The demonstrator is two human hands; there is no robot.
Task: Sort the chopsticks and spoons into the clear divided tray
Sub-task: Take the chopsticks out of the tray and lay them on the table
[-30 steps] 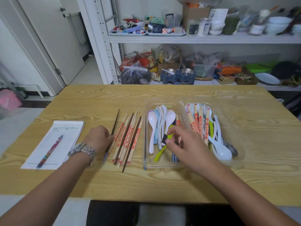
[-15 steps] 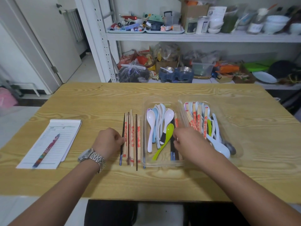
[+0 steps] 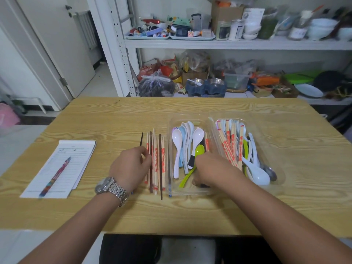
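Observation:
A clear divided tray (image 3: 190, 191) lies on the wooden table. Its left compartment holds white and blue spoons (image 3: 177, 141), a green spoon (image 3: 199, 151) and a few chopsticks (image 3: 206, 142). My right hand (image 3: 213, 170) reaches into that compartment with fingers curled down around those chopsticks. The right compartment holds red-printed chopsticks (image 3: 228, 143) mixed with white spoons (image 3: 257, 173). Left of the tray, a bundle of chopsticks (image 3: 157, 162) lies parallel on the table. My left hand (image 3: 131, 166) sits against its left side, fingers curled over a dark chopstick (image 3: 141, 139).
A notepad (image 3: 76, 155) with a pen (image 3: 55, 176) on it lies at the table's left. Behind the table stands a white shelf (image 3: 190, 43) crowded with bowls, boxes and bags. A watch (image 3: 112, 187) is on my left wrist.
The fanned chopsticks on the table have been pushed into a straight bundle close to the tray. My right hand has shifted from the green spoon to the chopsticks beside it.

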